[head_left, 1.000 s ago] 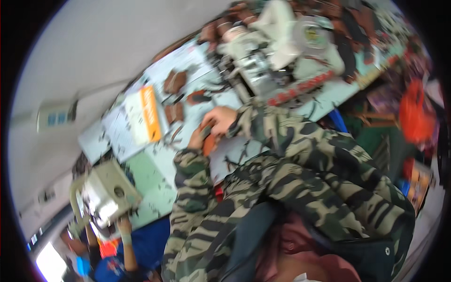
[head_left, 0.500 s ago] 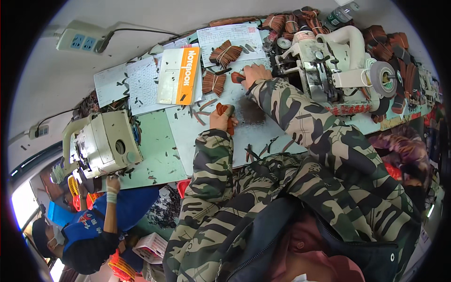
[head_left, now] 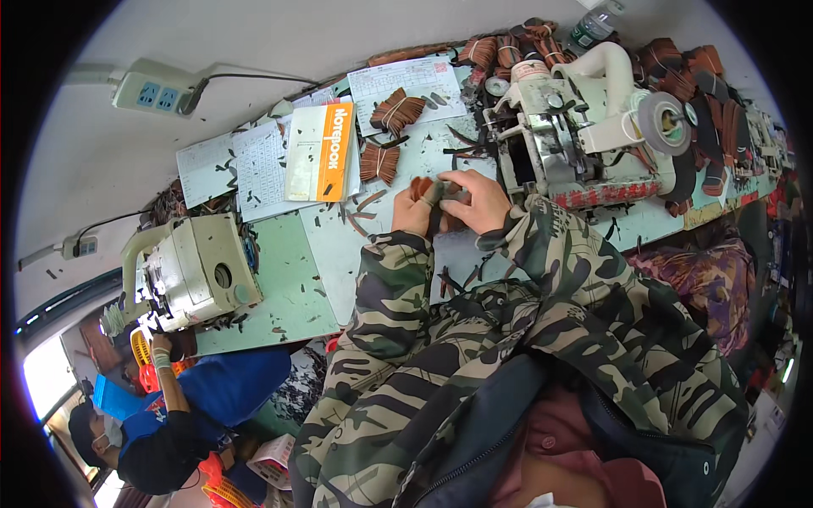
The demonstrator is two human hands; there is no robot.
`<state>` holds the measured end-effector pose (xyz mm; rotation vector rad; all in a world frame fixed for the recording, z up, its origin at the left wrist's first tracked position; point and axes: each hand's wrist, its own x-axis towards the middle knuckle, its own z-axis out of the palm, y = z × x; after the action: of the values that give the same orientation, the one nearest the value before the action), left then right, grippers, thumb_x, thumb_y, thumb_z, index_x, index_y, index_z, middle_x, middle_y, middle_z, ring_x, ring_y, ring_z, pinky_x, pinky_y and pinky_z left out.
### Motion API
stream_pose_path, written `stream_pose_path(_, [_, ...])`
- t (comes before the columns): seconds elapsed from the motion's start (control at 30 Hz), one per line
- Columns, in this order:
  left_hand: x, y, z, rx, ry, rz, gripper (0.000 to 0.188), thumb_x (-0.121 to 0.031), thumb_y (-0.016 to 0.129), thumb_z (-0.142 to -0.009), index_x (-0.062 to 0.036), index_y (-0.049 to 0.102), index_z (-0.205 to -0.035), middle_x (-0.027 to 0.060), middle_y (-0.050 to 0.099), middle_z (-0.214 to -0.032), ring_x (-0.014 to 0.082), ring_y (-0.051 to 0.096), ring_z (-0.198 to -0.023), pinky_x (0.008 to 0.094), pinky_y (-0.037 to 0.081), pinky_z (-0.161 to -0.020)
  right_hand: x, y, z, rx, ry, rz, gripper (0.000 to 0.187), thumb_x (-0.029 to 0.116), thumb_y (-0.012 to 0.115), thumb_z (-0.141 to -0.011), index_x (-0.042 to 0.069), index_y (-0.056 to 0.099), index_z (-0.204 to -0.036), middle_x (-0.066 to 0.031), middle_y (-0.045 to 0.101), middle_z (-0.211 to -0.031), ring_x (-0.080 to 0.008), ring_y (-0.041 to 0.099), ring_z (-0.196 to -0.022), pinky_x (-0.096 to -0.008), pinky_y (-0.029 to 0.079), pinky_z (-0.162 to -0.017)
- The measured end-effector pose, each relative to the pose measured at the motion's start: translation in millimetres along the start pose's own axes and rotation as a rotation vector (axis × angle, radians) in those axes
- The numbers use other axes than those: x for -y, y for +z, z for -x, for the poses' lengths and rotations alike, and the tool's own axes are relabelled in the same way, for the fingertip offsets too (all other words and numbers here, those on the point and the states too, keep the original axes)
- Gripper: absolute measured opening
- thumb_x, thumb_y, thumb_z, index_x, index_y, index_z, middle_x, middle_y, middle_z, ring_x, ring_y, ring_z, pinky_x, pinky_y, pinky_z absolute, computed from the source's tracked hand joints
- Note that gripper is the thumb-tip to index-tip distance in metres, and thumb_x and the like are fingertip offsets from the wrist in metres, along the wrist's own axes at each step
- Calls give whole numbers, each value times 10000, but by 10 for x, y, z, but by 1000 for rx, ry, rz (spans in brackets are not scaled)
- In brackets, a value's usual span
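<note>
Left-hand grip (head_left: 411,212) is closed around a small batch of brown leather-like pieces (head_left: 420,185) above the counter (head_left: 292,267), toward its near edge, while the right-hand grip (head_left: 483,203) meets it with bent fingers; whether that one is clasping anything cannot be told. Uneven finger pressure could fan the thin, curved pieces apart and drop them among the dark, curled trimmings (head_left: 471,278) at the near edge, where they might be hard to pick out. Beyond, two ribbed bundles (head_left: 398,112) of flat brown strips, cinched with pale bands, sit beside a smooth cream-and-orange notebook (head_left: 318,157) and creased printed sheets (head_left: 406,85) toward the far edge. On the right, a worn metal machine (head_left: 555,127) with a round grey wheel stands close to the camouflage sleeve (head_left: 576,245); loose cloth could snag if the arm strayed.
</note>
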<state>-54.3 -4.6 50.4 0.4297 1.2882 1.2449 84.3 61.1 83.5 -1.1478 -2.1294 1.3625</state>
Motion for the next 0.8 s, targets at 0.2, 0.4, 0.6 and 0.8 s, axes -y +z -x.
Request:
stream_pose_path(0.2, [-48, 485, 162, 136, -32, 62, 404, -398, 531, -910, 2, 581, -887, 82, 553, -567, 166, 489, -361, 283, 369, -328, -6, -439, 295, -106, -172, 132, 277, 130, 674, -713, 62, 629, -978, -117, 543, -805, -287, 581, -718, -376, 458, -644])
stream_pose_path(0.4, [-28, 1030, 292, 37, -41, 21, 443, -415, 514, -914, 23, 557, -869, 107, 563, -580, 172, 490, -360, 275, 375, -316, -164, -880, 548, -105, -281, 97, 235, 123, 705, -676, 41, 649, -888, -108, 578, -854, -300, 586, -735, -380, 468, -641])
stream_pose_path(0.6, [18, 1953, 298, 145, -13, -27, 430, -410, 538, -903, 12, 570, -824, 104, 567, -593, 166, 489, -356, 264, 372, -312, -288, -1766, 949, -180, -298, 237, 157, 102, 699, -689, 41, 589, -783, -80, 535, -777, -280, 571, -716, -361, 457, -605])
stream_pose_path(0.8, [113, 3026, 283, 178, -26, -265, 364, -317, 523, -928, 15, 569, -786, 98, 575, -588, 158, 492, -360, 270, 373, -326, -675, -2654, 1333, -250, -413, 420, 110, 120, 618, -678, 58, 531, -707, -68, 512, -749, -258, 578, -715, -364, 488, -588])
